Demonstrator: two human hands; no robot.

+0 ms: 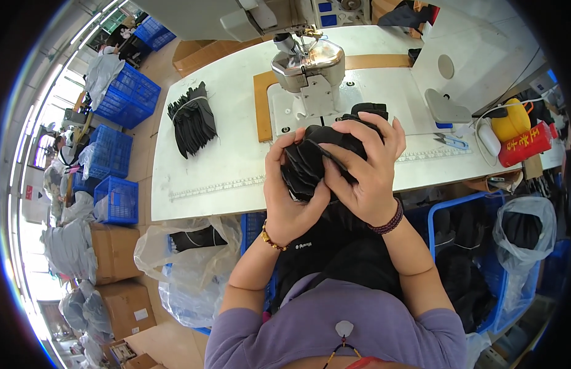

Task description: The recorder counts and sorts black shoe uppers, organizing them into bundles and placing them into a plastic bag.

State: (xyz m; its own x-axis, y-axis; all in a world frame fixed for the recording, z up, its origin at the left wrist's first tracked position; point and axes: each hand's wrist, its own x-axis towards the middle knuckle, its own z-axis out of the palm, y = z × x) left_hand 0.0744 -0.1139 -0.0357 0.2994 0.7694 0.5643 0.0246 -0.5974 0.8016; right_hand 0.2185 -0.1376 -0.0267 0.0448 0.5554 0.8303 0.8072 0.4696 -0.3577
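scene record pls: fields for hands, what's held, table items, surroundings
left hand: left hand grips the stack from the left side and below
right hand: right hand lies over the stack, fingers spread
held: stack of black fabric pieces, fanned at its edges
machine: grey metal sewing machine just behind the hands
table: white worktable; tied bundle of black fabric pieces at left, small scissors at right
surroundings: blue plastic crates and cardboard boxes on the left floor

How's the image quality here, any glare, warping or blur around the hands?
Head view: strong fisheye warp, the table edge bows and the corners go black; windows at the left rim are blown out; the sewing machine head shows glare; both hands and the black fabric look sharp.
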